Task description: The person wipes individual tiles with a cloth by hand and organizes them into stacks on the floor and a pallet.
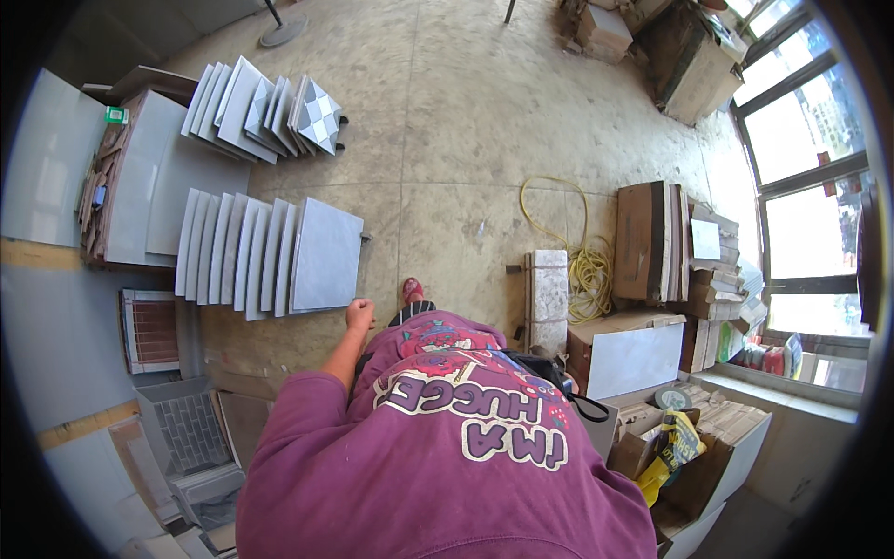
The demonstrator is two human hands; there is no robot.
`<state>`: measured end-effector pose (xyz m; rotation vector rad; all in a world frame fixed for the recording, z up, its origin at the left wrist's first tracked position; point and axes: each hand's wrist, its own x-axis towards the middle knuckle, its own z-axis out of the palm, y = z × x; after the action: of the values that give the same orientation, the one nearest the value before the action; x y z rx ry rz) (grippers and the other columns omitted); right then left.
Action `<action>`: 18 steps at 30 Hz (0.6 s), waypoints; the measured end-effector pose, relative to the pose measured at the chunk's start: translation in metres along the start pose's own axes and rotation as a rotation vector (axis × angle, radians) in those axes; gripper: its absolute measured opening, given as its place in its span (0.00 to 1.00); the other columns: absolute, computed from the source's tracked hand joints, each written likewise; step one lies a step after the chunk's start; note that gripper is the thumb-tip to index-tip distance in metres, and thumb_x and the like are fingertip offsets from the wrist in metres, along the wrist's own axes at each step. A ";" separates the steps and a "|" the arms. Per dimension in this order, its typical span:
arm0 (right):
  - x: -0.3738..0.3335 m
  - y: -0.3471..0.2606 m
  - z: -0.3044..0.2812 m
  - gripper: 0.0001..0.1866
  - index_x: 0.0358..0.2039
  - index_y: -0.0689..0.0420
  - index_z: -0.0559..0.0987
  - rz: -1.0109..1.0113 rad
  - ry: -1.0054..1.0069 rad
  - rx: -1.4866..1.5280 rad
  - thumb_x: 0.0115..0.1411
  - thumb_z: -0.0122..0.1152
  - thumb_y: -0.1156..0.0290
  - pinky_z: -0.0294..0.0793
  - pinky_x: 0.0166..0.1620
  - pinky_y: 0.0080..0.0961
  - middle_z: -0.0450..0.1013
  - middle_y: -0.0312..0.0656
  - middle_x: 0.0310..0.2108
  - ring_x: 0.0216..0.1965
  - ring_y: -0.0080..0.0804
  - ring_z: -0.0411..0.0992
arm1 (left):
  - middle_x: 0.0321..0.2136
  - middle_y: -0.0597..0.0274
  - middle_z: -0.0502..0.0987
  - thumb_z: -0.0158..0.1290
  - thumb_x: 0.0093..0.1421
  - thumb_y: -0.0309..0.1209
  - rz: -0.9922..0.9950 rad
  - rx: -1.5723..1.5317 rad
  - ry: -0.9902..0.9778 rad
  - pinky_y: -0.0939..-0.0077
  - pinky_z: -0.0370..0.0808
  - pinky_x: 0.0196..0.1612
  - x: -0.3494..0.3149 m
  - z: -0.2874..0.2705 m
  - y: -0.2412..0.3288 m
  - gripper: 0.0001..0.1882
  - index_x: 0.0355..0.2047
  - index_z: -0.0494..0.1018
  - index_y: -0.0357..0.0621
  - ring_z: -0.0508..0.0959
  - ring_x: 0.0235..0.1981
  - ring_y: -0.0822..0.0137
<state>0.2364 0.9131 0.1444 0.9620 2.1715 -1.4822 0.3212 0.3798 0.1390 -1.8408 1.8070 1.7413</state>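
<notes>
My left hand (359,315) hangs at my left side with its fingers curled in. Nothing shows in it. It is close to the near right corner of a grey tile (326,256), the front one of a slanted row of several grey sample tiles (228,252); a gap or light contact there is hard to tell. At my right side, a black item (540,368) with a dark strap loop (589,408) lies against my purple shirt. A small skin-toned patch beside it may be part of my right hand, but its fingers are hidden.
Another tile row (265,107) stands farther off on the concrete floor (447,121). Right of me are a pale block (547,298), a coiled yellow hose (589,279) and cardboard boxes (638,228). Large panels (56,158) lean at the left; windows (810,224) line the right.
</notes>
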 end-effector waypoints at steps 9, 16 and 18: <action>0.029 -0.043 0.044 0.13 0.24 0.61 0.77 -0.179 -0.130 0.045 0.53 0.62 0.63 0.60 0.22 0.19 0.68 0.28 0.17 0.19 0.16 0.61 | 0.21 0.63 0.73 0.52 0.54 0.35 -0.064 -0.080 -0.015 0.76 0.70 0.15 0.045 -0.037 0.023 0.10 0.31 0.72 0.42 0.74 0.17 0.70; 0.037 -0.107 0.090 0.14 0.31 0.60 0.79 -0.171 -0.050 -0.249 0.53 0.62 0.60 0.67 0.29 0.21 0.75 0.34 0.22 0.23 0.18 0.67 | 0.24 0.63 0.72 0.50 0.54 0.32 -0.196 -0.154 0.021 0.76 0.68 0.13 0.073 -0.083 0.018 0.08 0.34 0.71 0.44 0.72 0.18 0.69; 0.045 -0.112 0.100 0.13 0.32 0.59 0.78 -0.185 -0.097 -0.234 0.56 0.61 0.62 0.67 0.27 0.20 0.74 0.34 0.23 0.23 0.19 0.68 | 0.25 0.63 0.71 0.50 0.53 0.31 -0.229 -0.180 0.028 0.76 0.68 0.13 0.081 -0.090 0.014 0.09 0.35 0.70 0.44 0.72 0.17 0.69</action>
<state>0.1174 0.8114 0.1537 0.6131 2.3492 -1.2831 0.3448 0.2605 0.1266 -2.0527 1.4198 1.8512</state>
